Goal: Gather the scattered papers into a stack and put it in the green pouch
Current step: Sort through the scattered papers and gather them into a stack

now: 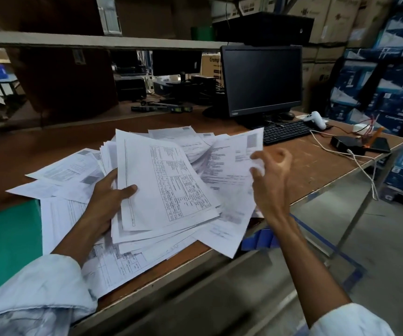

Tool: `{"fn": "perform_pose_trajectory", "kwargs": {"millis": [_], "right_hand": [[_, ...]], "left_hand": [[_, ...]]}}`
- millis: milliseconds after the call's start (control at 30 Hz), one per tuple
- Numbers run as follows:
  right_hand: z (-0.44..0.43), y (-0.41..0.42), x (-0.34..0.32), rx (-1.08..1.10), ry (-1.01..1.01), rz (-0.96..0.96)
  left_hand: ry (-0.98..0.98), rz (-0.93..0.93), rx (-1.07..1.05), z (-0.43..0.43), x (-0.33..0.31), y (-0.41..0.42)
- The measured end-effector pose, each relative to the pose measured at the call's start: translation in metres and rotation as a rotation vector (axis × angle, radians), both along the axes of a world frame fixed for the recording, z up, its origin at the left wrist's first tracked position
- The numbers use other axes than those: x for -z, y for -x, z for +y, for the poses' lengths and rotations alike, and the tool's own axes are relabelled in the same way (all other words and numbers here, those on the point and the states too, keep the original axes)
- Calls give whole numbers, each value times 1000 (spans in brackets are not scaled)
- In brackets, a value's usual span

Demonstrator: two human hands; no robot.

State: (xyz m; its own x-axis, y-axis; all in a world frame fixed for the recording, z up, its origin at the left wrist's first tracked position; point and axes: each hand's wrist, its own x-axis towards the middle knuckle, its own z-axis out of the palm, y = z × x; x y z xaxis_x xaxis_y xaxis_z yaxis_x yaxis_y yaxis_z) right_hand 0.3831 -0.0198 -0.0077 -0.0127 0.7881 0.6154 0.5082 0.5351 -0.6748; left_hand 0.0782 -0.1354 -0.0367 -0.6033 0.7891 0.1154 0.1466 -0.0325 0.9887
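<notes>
Fingers (pixel 259 155) of the right hand (pixel 271 175) are being curled onto the right-hand edge of a loose sheet (pixel 227 180), which is being pinched against the thumb, though blur is softening the detail. Across from it, the thumb (pixel 127 190) of the left hand (pixel 106 200) is being pressed down on the left edge of a thick bundle (pixel 166 180), which is being gripped and lifted clear of the bench (pixel 304 166), with the rest of that hand's fingers hidden beneath. The bundle's long axis is being kept running away from the person, and the loose sheet is being held fanned out just to its right, overlapping underneath.

More scattered papers (pixel 62 170) are being left spread on the bench to the left, beyond and below the bundle, so the gathering is judged to be only partly done.

The green pouch (pixel 6 238) is being left flat at the near left of the bench, one corner tucked under the papers, directly to the left of the left hand and well apart from the right. The left hand is therefore judged the nearer for the final insertion. The pouch's opening cannot be made out.

A dark monitor (pixel 261 78) and a keyboard (pixel 285 132) are being kept at the far right of the bench.
</notes>
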Motion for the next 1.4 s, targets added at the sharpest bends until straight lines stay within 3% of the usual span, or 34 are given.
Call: {"fn": "perform_pose_trajectory", "kwargs": {"millis": [100, 167, 267, 400, 467, 600, 667, 700, 800, 933, 1000, 1167, 1267, 1400], "right_hand": [[5, -7, 9, -42, 167, 23], [-8, -6, 16, -167, 297, -71], [-22, -9, 18, -210, 320, -161], [-19, -31, -20, -113, 100, 208], [-17, -40, -43, -224, 68, 466], [1, -33, -69, -713, 278, 941], [18, -12, -62, -788, 463, 1038], [26, 2, -55, -746, 514, 962], [39, 43, -27, -554, 494, 450], [27, 79, -6, -432, 486, -50], [19, 90, -2, -391, 454, -137], [10, 81, 1, -238, 371, -347], [9, 53, 13, 13, 515, -637], [-7, 26, 29, 96, 647, -796]], "left_hand": [[-21, 47, 13, 0, -1, 2], [-39, 84, 38, 1, -3, 1], [-24, 94, 54, 0, -3, -1], [21, 3, 73, -1, -1, 2], [27, -6, 76, 0, -1, 3], [29, -17, 81, 1, -2, 4], [23, -12, 72, 2, -2, 2], [23, 0, 59, 2, -3, 1], [10, -34, 11, 2, -6, -5], [-9, -235, -33, -1, -14, -14], [-8, -241, 19, -2, -13, -13], [63, -19, 93, -2, -4, -2], [35, -1, 89, 1, 0, 5], [51, 42, 59, 6, 0, 5]]}}
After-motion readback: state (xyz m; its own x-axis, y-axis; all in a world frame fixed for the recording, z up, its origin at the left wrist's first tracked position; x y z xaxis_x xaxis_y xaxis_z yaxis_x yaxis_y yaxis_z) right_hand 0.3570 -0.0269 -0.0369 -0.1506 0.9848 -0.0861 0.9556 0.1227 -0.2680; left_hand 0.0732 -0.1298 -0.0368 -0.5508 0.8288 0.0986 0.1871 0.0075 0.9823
